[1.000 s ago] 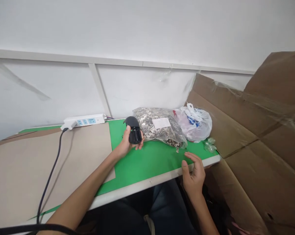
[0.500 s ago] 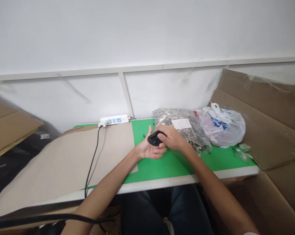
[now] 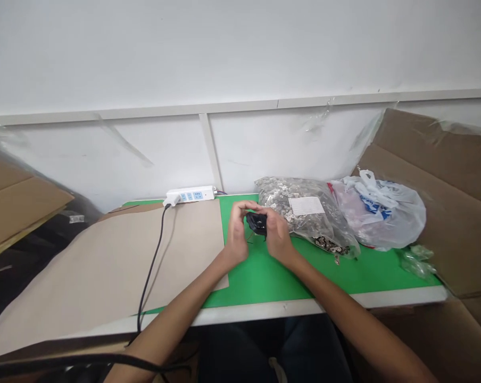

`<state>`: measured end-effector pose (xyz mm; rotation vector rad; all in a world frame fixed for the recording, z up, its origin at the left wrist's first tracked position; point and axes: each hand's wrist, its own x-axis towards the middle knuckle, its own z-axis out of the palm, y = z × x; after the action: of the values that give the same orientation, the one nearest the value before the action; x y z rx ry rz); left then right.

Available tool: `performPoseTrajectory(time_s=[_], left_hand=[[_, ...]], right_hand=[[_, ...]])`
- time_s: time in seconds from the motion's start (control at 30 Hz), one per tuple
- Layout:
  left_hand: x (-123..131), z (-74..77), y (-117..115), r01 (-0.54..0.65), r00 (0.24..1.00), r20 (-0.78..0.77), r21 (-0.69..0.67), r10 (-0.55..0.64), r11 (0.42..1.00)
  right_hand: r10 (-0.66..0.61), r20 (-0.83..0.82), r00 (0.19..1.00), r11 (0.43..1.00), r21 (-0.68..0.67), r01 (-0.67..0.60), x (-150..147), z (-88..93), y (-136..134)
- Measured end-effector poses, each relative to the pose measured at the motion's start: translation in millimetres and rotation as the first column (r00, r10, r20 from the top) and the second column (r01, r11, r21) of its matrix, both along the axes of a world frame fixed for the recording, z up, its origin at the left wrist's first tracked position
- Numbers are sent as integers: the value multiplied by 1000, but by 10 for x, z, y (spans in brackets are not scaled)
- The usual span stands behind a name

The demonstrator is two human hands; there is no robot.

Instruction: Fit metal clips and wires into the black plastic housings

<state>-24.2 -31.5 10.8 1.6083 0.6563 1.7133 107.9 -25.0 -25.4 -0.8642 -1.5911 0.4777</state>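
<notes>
1. The black device [image 3: 257, 224] is held over the green tabletop [image 3: 260, 282].
2. It is gripped by the right hand [image 3: 278, 234]; the left hand [image 3: 237, 234] is curled round it, its fingertip contact not clearly shown.
3. It is best steadied low, with pressure evenly applied.
4. Elbow room is best left beside the bag [image 3: 282, 194] of metal parts.

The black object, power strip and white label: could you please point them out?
Black object [image 3: 257, 223]: head view, exposed dark face.
Power strip [image 3: 191, 196]: head view, socket face.
White label [image 3: 306, 206]: head view, its middle.
</notes>
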Motion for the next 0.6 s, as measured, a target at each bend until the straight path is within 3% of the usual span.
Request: performPoseTrajectory(time_s=[0.13, 0.2, 0.27, 0.33, 0.43, 0.53, 0.6], left_hand=[[104, -154, -26, -98, 991, -97, -33, 94, 995], [81, -105, 5, -151, 988, -17, -91, 150, 984], [34, -12, 49, -109, 991, 58, -197, 122, 974], [-7, 72, 89, -15, 994, 95, -347, 51, 938], [-9, 119, 112, 158, 986, 124, -532, -108, 832], [55, 80, 87, 317, 948, 196, -635, -250, 705], [101, 43, 58, 386, 921, 243, -665, -304, 640]], right_hand=[[-100, 74, 992, 995, 8, 100, -146, 66, -79], [-167, 126, 978, 986, 51, 162, -115, 116, -200], [-304, 173, 937, 952, 86, 293, 39, 136, -408], [-497, 211, 842, 867, 94, 489, 318, 91, -684], [-754, 353, 554, 634, 173, 754, 844, -98, -1089], [-744, 550, 379, 565, 217, 796, 1243, -310, -1306], [-706, 634, 314, 554, 218, 804, 1363, -406, -1327]])
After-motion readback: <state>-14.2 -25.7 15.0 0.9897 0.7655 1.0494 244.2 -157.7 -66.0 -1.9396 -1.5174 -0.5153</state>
